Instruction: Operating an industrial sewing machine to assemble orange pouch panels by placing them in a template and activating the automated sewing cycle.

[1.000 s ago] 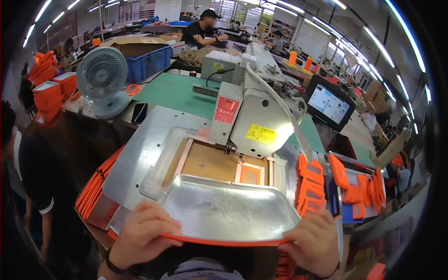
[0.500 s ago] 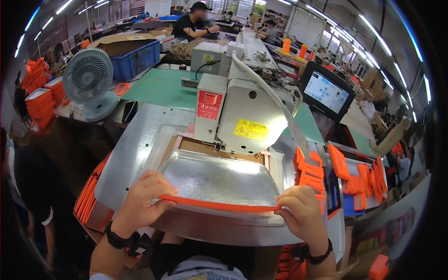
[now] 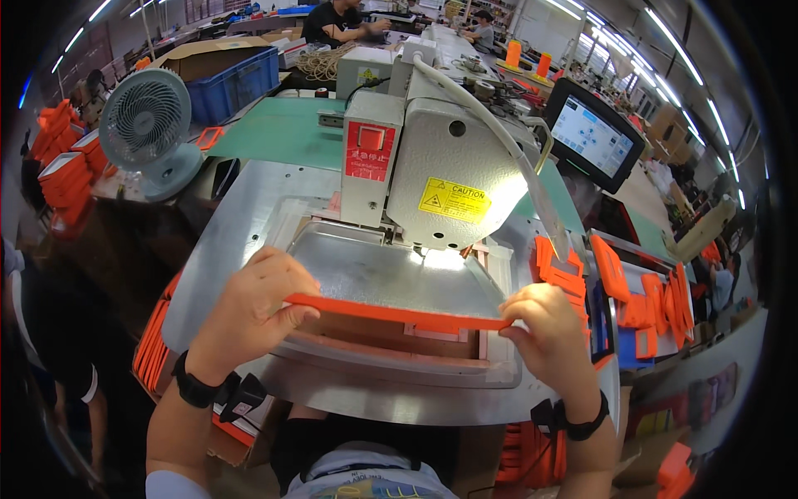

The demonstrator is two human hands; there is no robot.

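Note:
Between my hands stretches a flat grey, shiny panel (image 3: 374, 266) with an orange front edge. Its near side is tilted up, while the far side lies under the head of an industrial sewing machine (image 3: 453, 158). My left hand (image 3: 262, 303) pinches the left end of the orange edge, thumb below and fingers curled over. At the right end my right hand (image 3: 544, 328) grips the same edge in a like pinch. Beneath the raised panel, a rectangular frame (image 3: 399, 349) with brown board inside shows on the metal machine bed (image 3: 216, 241). What the panel is made of I cannot tell.
Orange pieces lie stacked at the right (image 3: 561, 270), with more in a tray (image 3: 644, 312) beside them. A control screen (image 3: 592, 137) stands behind. At the left are a fan (image 3: 150, 125), a blue crate (image 3: 237, 83) and another orange stack (image 3: 158, 349). People sit farther back.
Both hands have lifted the panel's near edge up and away from me, uncovering the frame and brown board below. The grip on both ends stays the same.

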